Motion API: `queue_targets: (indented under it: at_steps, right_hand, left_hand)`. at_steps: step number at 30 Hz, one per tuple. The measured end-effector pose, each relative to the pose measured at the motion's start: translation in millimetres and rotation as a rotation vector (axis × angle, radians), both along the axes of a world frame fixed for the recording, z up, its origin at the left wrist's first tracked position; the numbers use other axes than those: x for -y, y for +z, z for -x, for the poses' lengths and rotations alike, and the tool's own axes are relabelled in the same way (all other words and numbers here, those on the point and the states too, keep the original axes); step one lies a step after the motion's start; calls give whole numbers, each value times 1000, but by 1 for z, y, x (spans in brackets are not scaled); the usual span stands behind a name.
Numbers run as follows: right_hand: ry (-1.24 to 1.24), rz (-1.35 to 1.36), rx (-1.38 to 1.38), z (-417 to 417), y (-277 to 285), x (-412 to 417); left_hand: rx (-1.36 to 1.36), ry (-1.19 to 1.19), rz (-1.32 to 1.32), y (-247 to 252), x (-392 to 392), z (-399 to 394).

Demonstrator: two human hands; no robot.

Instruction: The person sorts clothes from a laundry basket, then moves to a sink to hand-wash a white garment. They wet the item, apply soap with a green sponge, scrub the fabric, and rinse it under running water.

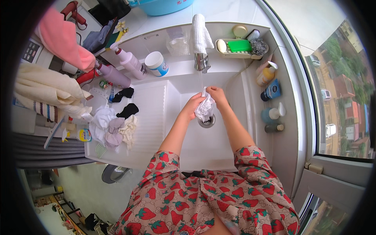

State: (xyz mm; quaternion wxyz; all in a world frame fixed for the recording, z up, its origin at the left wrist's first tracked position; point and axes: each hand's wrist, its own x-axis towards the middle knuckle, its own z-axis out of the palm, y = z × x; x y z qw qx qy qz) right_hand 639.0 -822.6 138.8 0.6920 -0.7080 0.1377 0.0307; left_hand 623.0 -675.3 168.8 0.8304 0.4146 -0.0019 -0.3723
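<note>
Over the white sink basin (195,144), both of my hands grip one wet white cloth garment (205,108). My left hand (192,107) holds its left side, with the fingers partly hidden behind the fabric. The upper edge is pinched by my right hand (216,95). A thin stream of water falls from the chrome faucet (201,63) just above my hands. The lower end of the garment hangs over the metal drain (206,122) and hides part of it. A white towel (199,32) is draped over the faucet's top.
Left of the basin, a ribbed washboard (151,114) adjoins a pile of light clothes (111,126) and black socks (127,110). A white tub (156,63) and pump bottle (132,64) stand behind. A soap rack (233,54) and several bottles (270,114) line the right side.
</note>
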Motion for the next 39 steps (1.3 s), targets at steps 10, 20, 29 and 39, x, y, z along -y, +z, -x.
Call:
queue_targets:
  at_steps: [10, 20, 29, 39]
  right_hand:
    - [-325, -819, -265, 19, -51, -53]
    - [-133, -1554, 47, 43, -2, -18]
    - [-219, -1615, 18, -12, -22, -69]
    - [-209, -1555, 76, -32, 3, -72]
  left_hand:
    - [-227, 121, 266, -2, -1, -20]
    - [-43, 380, 248, 4, -75, -22]
    - [28, 451, 107, 39, -144, 5]
    - [70, 538, 100, 36, -186, 31]
